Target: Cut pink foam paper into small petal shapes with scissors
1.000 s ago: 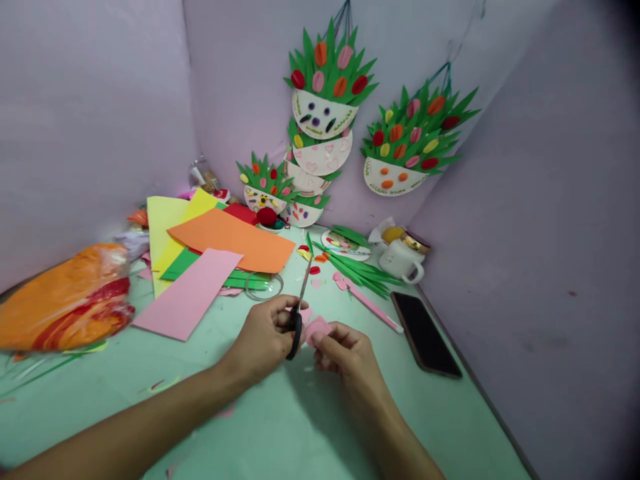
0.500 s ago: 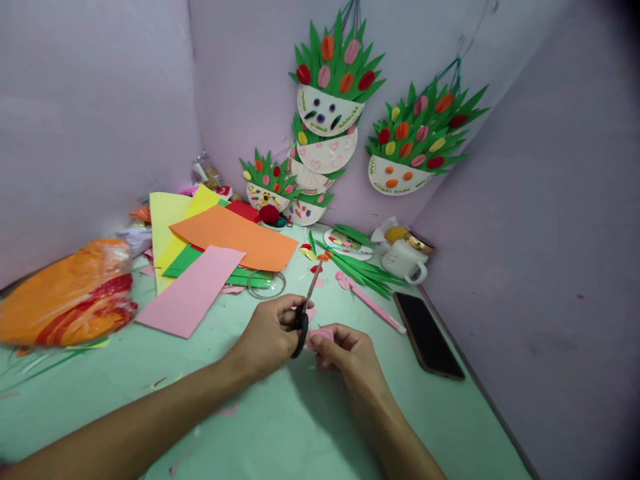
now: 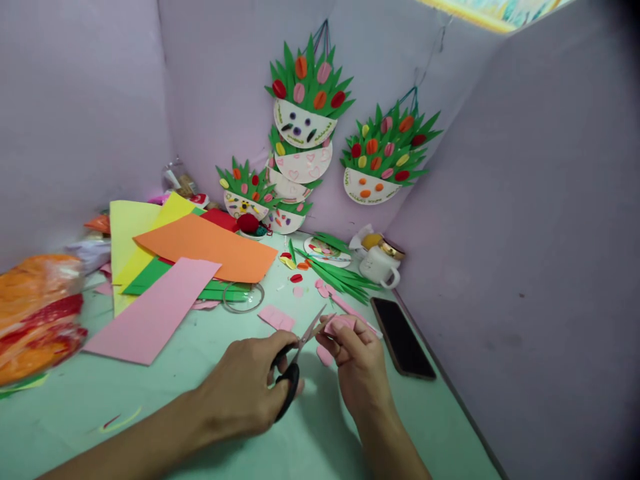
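My left hand (image 3: 250,383) grips black-handled scissors (image 3: 289,388), its fingers through the loops. The blades are spread and point up and right, with their tips at a small piece of pink paper (image 3: 341,325). That piece is pinched between the thumb and fingers of my right hand (image 3: 363,360). A pink scrap (image 3: 325,355) shows just below the right fingertips; whether it touches them I cannot tell. Another pink paper piece (image 3: 277,318) lies on the table beyond the scissors.
Coloured paper sheets (image 3: 207,247) overlap at the left, near an orange plastic bag (image 3: 37,313). A tape roll (image 3: 243,297), green paper leaves (image 3: 340,273), a white mug (image 3: 379,268) and a phone (image 3: 403,338) lie around the hands. Paper flower-basket crafts (image 3: 305,127) hang on the wall.
The scissors have opened and tilted right, their tips now at the pink paper. My right hand has raised its piece. The whole view has shifted, with the wall crafts now further left.
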`<state>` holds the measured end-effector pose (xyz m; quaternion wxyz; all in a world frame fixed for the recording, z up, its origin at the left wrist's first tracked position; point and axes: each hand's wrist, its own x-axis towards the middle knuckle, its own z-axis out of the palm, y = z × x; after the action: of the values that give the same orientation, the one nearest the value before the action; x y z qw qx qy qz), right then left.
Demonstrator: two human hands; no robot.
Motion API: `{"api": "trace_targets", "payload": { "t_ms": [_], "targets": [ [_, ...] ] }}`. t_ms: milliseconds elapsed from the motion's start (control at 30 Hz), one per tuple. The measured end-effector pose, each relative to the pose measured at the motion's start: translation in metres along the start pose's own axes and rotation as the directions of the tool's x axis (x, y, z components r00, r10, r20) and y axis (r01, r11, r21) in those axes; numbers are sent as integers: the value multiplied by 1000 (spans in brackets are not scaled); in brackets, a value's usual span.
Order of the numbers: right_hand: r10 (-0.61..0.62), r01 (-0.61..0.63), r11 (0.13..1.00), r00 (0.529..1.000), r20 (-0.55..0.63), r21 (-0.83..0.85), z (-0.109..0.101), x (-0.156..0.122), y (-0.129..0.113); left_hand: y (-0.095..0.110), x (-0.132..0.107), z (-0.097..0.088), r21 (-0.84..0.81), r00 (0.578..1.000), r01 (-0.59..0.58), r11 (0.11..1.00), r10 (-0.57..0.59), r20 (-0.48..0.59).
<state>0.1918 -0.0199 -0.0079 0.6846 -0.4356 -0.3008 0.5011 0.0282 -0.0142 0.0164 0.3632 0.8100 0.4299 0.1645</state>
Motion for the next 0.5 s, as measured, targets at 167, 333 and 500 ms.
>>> {"api": "trace_targets", "payload": {
  "t_ms": [167,333,500],
  "targets": [
    [0,-2,1000,997,73,26,0,-4,4,0,1,1,16,999,-33,999,33,-23],
    [3,-8,999,994,112,49,0,-4,7,-3,1,2,28,998,-52,998,53,-29],
    [7,-14,998,993,121,60,1,-4,7,-4,1,2,37,997,-64,997,66,-35]
  ]
}}
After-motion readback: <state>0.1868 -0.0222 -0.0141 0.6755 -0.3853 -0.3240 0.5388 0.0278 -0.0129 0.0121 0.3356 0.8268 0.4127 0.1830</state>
